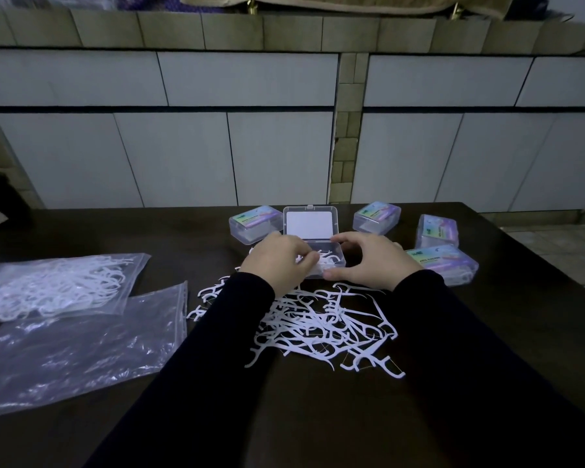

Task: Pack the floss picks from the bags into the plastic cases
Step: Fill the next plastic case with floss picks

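Clear plastic hinged case (318, 255), lid up, near the dark table's (487, 332) far edge | your left hand (279, 261) pinches white floss picks (321, 327) into it | right hand (374, 260) grips its right end | loose pile just nearer you, equally reachable.

We cannot see the open case's (313, 246) near half or its contents behind both hands (281, 261).

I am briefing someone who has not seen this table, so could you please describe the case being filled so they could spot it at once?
On the dark table, clear cases line the far edge. The open case sits in that row's middle, just beyond the loose floss picks, between both hands. Its raised, plain white lid sets it apart; the others are shut with colourful labels.
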The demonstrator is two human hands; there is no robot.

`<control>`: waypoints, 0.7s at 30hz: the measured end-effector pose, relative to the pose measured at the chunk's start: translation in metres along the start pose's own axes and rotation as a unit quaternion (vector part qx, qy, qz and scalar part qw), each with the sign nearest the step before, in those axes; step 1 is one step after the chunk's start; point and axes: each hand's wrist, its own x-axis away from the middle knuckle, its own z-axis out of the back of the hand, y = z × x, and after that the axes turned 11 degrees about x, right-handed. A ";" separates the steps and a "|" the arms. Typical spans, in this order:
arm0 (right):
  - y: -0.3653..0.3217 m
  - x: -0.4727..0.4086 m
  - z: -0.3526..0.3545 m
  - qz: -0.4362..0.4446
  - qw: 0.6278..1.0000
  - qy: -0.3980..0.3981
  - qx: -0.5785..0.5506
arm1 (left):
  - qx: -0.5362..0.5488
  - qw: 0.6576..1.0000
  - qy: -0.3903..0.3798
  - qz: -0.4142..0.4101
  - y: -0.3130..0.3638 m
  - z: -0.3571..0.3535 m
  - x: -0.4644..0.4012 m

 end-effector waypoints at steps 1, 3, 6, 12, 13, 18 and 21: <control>-0.002 0.002 0.003 0.001 1.000 -0.011 0.011 | 0.008 1.000 0.005 -0.001 0.001 0.004 0.002; -0.005 0.008 0.014 0.000 1.000 -0.002 0.028 | 0.035 0.999 -0.001 -0.006 0.006 0.014 0.007; -0.006 0.018 0.035 0.009 1.000 0.019 0.019 | 0.067 0.997 -0.035 -0.018 0.017 0.030 0.016; -0.006 0.026 0.042 -0.012 0.983 -0.177 0.056 | 0.041 0.984 -0.169 0.033 0.038 0.026 0.019; -0.006 0.027 0.042 -0.016 0.980 -0.190 0.059 | 0.026 0.979 -0.197 0.043 0.042 0.025 0.020; -0.012 0.034 0.041 -0.004 0.967 -0.230 0.112 | -0.051 0.956 -0.273 0.092 0.050 0.025 0.024; -0.018 0.036 0.038 0.005 0.964 -0.231 0.129 | -0.062 0.956 -0.265 0.109 0.043 0.027 0.022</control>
